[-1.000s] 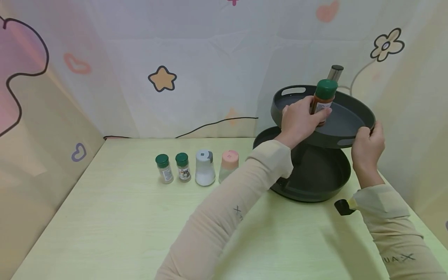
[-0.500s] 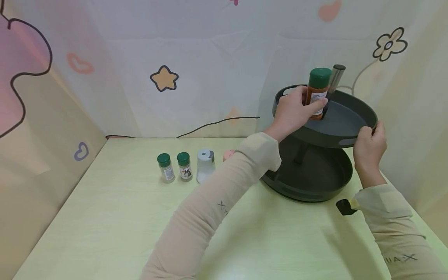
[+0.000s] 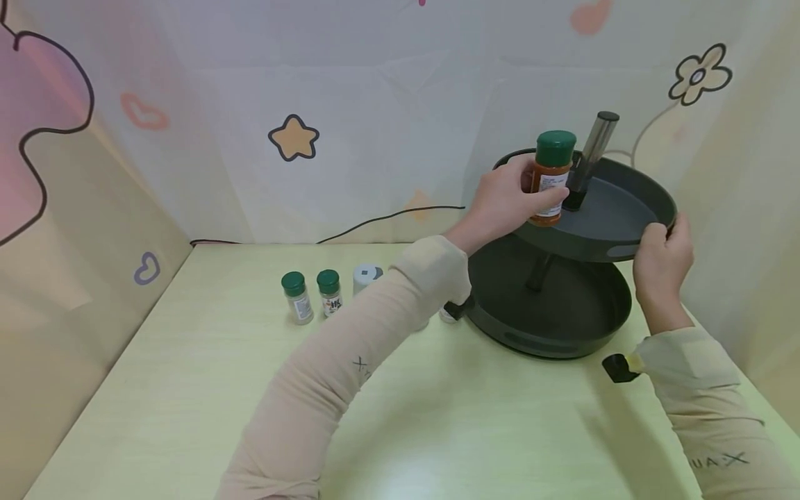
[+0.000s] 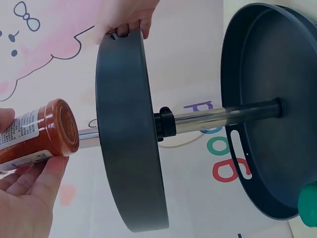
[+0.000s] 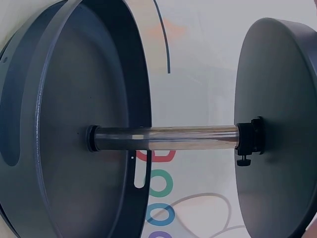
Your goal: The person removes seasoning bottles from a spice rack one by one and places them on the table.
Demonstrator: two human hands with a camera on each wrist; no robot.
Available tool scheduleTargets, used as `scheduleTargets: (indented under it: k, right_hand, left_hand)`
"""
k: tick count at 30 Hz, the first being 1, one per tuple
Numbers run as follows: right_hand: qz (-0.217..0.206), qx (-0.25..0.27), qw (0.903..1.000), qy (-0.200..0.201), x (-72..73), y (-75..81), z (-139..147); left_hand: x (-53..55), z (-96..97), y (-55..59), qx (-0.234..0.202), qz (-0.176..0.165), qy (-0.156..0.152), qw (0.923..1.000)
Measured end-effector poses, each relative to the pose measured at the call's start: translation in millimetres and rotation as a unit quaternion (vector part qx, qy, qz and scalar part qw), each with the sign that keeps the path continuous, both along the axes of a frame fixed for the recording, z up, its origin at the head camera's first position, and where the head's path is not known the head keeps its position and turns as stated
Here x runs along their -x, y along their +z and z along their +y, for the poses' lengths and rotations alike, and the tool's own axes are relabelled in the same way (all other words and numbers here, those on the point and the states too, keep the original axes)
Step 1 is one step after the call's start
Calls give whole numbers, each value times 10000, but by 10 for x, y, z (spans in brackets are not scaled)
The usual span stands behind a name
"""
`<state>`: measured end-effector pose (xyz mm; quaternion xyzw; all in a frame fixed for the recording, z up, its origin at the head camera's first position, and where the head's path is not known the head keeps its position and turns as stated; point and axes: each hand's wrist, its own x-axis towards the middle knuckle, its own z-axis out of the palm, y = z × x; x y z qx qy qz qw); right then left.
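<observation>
My left hand (image 3: 503, 198) holds a seasoning jar (image 3: 551, 179) with a green lid, a white label and red-brown contents. The jar is nearly upright at the left front rim of the upper tray (image 3: 615, 208); its base hangs free of the tray in the left wrist view. My right hand (image 3: 665, 267) grips the right rim of that dark round tray, thumb over the edge. Beneath it is a wider dark lower tray (image 3: 584, 305) of the same two-tier rack. A metal post (image 3: 595, 149) joins both tiers, with a black clamp (image 5: 251, 136) under the upper one.
Left of the rack stand two small green-lidded jars (image 3: 300, 305) and a bottle with a pale grey cap (image 3: 367, 273), partly behind my left sleeve (image 3: 350, 368). Behind that sleeve, other container bases just show. A patterned curtain (image 3: 387, 125) hangs at the back.
My left hand has carried the jar leftward, from over the upper tray's middle to its left front rim. My right hand keeps its grip on the tray, which stays about where it was.
</observation>
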<state>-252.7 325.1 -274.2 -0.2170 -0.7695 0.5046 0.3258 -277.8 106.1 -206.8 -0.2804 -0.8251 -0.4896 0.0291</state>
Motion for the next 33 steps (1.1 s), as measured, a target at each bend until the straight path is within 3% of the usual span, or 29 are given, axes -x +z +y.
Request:
scheduleTargets:
  k: [17, 33]
  right_hand:
    - [-66, -163, 9998, -6, 8, -4, 5]
    - [-117, -131, 9998, 100, -11, -1, 13]
  left_hand:
    - [30, -356, -125, 437, -473, -298, 9975]
    - [-24, -701, -237, 858, -533, -738, 9921]
